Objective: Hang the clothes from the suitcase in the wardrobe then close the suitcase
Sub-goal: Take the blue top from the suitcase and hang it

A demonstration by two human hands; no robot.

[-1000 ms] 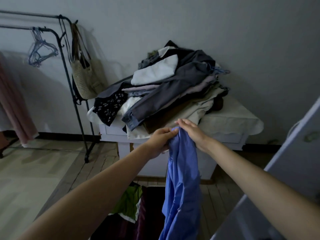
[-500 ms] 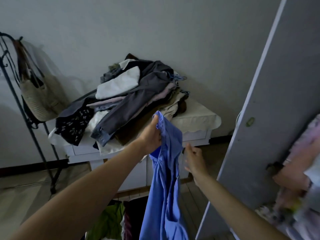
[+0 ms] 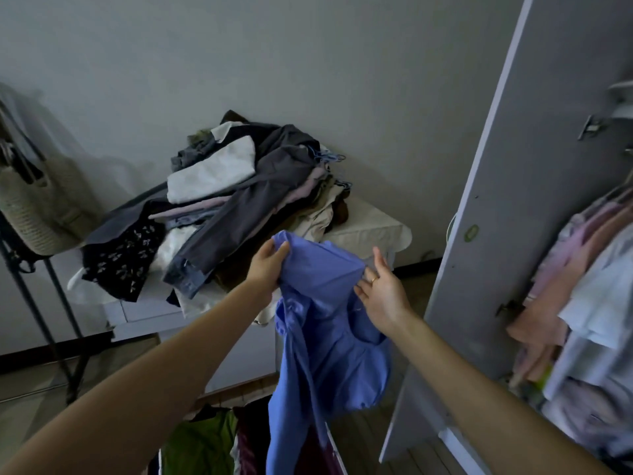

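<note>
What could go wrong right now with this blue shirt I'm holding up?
Only the left hand pinches the blue shirt; the right hand is open against it, so it could slip back down. Its hem hangs low over the clothes below and might snag. No hanger is on it yet.

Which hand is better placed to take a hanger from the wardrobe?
Probably the right hand: it is open beside the blue garment and nearer the wardrobe. The left hand pinches the garment's top.
</note>
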